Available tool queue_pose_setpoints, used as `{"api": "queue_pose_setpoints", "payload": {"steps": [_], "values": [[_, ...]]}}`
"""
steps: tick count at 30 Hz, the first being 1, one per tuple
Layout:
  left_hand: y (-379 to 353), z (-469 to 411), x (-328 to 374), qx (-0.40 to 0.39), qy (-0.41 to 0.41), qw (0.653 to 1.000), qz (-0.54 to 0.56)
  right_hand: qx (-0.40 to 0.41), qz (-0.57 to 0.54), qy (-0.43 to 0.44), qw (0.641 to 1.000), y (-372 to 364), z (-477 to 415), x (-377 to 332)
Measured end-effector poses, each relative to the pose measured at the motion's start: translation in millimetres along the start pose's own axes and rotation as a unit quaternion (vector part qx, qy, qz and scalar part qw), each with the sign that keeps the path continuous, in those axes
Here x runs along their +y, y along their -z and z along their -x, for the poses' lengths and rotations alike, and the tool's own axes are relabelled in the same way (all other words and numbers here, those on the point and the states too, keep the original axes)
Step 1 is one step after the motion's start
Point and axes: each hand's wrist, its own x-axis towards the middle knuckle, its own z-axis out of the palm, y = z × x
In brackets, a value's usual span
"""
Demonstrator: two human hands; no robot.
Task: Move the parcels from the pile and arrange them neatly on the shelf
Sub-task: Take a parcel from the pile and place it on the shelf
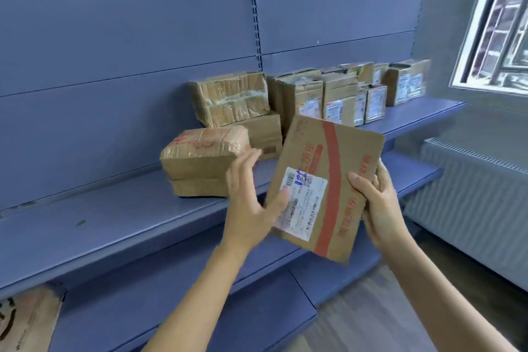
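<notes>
Cardboard parcel [315, 151] in right hand [377, 206]

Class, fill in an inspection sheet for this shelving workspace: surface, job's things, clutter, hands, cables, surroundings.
Surface: blue shelf, parcels toward its right.
Job's things: flat parcel with red stripe, held before the shelf; stacked parcels nearest; crushed box behind, atop another; labelled boxes in a row further right.
Clutter: dark speck on the shelf.
Hands: right hand grips the flat parcel's right edge; left hand open, thumb at its label.
Cables: nothing seen.
Surroundings: window and radiator at right; lower box, bottom left.
</notes>
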Motion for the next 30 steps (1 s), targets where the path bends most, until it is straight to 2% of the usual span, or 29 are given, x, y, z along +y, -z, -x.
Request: {"api": "queue_pose_setpoints", "payload": {"steps": [1, 3, 5, 7, 12, 15, 18, 20, 22, 25, 28, 30], "values": [[-12, -13, 11, -0.016, 0.067, 0.995, 0.066, -0.003, 0.011, 0.000, 1.000, 16, 0, -4], [-39, -42, 23, -0.076, 0.207, 0.957, 0.188, -0.006, 0.032, -0.013, 0.999, 46, 2, -10], [-65, -68, 29, -0.166, 0.275, 0.917, 0.234, -0.010, 0.061, -0.023, 0.998, 72, 3, -17], [-92, -83, 27, -0.225, 0.279, 0.902, 0.241, -0.002, 0.074, -0.028, 0.997, 95, 3, -24], [-156, -88, 23, -0.263, 0.297, 0.871, 0.291, 0.012, 0.100, -0.059, 0.993, 147, 3, -32], [-195, -89, 10, -0.210, 0.307, 0.858, 0.354, 0.068, 0.141, -0.072, 0.985, 179, -5, -27], [-232, -98, -3, -0.131, 0.360, 0.825, 0.415, 0.145, 0.167, -0.072, 0.973, 212, -15, -23], [-255, -107, -10, -0.090, 0.391, 0.804, 0.438, 0.168, 0.146, -0.064, 0.973, 229, -27, -23], [-277, -121, -11, -0.076, 0.400, 0.772, 0.488, 0.152, 0.126, -0.054, 0.979, 236, -46, -25], [-308, -146, -12, -0.097, 0.392, 0.726, 0.557, 0.121, 0.095, -0.011, 0.988, 237, -85, -34], [-337, -171, -22, -0.136, 0.382, 0.718, 0.566, 0.175, 0.092, 0.042, 0.979, 247, -117, -39], [-358, -184, -30, -0.168, 0.375, 0.735, 0.539, 0.209, 0.102, 0.060, 0.971, 261, -133, -37]]}}
